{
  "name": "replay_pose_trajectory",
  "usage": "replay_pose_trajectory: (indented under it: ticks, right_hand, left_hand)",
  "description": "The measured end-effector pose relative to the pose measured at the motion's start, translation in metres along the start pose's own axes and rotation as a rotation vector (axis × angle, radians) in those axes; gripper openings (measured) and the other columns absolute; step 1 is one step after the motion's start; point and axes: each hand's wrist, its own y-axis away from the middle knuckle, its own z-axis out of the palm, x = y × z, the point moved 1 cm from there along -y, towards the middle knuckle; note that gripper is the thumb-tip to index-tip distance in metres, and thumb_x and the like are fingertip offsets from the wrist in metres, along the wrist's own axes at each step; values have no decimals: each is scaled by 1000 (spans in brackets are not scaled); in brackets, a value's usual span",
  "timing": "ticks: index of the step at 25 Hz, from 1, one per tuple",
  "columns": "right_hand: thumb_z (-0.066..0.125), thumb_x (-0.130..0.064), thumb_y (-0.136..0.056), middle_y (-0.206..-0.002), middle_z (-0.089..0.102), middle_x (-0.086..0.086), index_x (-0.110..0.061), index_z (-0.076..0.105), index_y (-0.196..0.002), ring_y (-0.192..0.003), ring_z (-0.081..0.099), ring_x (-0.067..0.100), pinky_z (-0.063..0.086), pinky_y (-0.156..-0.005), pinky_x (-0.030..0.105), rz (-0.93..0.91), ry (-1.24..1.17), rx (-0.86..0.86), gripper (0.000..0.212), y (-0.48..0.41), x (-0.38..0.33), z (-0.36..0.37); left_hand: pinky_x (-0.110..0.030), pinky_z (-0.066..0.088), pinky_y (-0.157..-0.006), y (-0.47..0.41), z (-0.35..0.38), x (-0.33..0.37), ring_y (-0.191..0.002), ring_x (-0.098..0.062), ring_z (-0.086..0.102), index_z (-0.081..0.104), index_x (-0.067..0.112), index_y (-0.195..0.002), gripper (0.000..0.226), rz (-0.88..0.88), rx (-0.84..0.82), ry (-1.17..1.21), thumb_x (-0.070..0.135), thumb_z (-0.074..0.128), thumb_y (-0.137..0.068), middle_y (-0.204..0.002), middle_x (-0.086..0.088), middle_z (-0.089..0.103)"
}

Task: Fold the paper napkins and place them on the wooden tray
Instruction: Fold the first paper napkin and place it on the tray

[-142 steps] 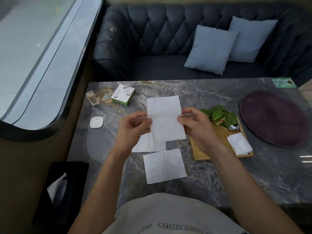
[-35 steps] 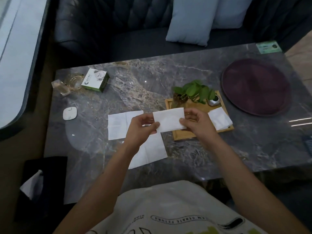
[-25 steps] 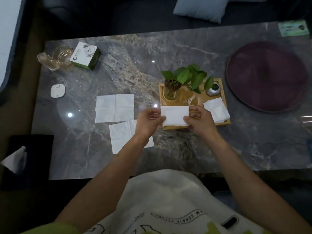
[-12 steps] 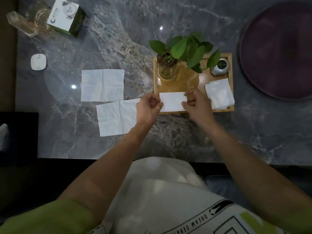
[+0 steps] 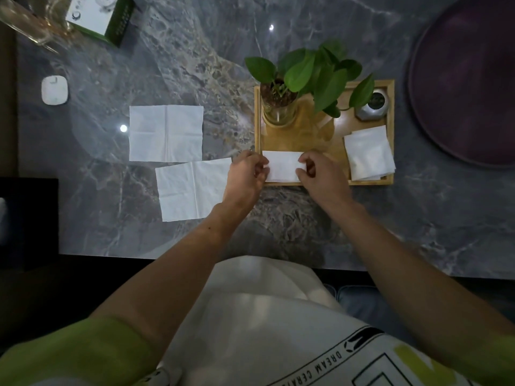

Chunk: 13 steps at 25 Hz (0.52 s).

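A folded white napkin lies on the near left part of the wooden tray. My left hand pinches its left end and my right hand pinches its right end. A stack of folded napkins rests in the tray's near right corner. Two unfolded napkins lie flat on the marble table to the left: one farther back, one nearer, its right edge under my left hand.
On the tray stand a leafy plant in a glass vase and a small silver pot. A round purple mat lies at the right. A white puck, a green box and a glass dish sit far left.
Both hands have carried the napkin forward and down onto the tray, folding it smaller on the way. The camera has tilted to look straight down at the table.
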Motion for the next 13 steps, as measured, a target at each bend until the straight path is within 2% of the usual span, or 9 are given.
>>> replay_pose_trajectory:
  ticks: [5,11,13]
  right_hand:
    - [62,-31,-90,-116,54,7,-20,63,-110,-94,57,21,44,-79,24,-11,64,23,22,-1,1,1]
    - [61,-33,-91,-125,50,6,-22,60,-117,-103,57,24,41,-81,25,-11,98,-4,28,-1,3,-1]
    - [61,-31,-91,-124,52,6,-21,60,-117,-103,57,24,41,-80,25,-27,114,-16,27,-2,4,0]
  left_hand:
    - [-29,54,-85,5,8,-6,-89,-18,57,69,2,-104,15,123,-3,-81,9,64,-90,-117,-13,54]
    - [-25,46,-93,3,7,-5,-106,-26,60,68,2,-111,22,220,-51,-169,9,61,-92,-119,-13,61]
    - [-31,50,-91,3,7,-6,-104,-27,61,69,2,-109,20,242,-72,-168,8,61,-91,-115,-13,64]
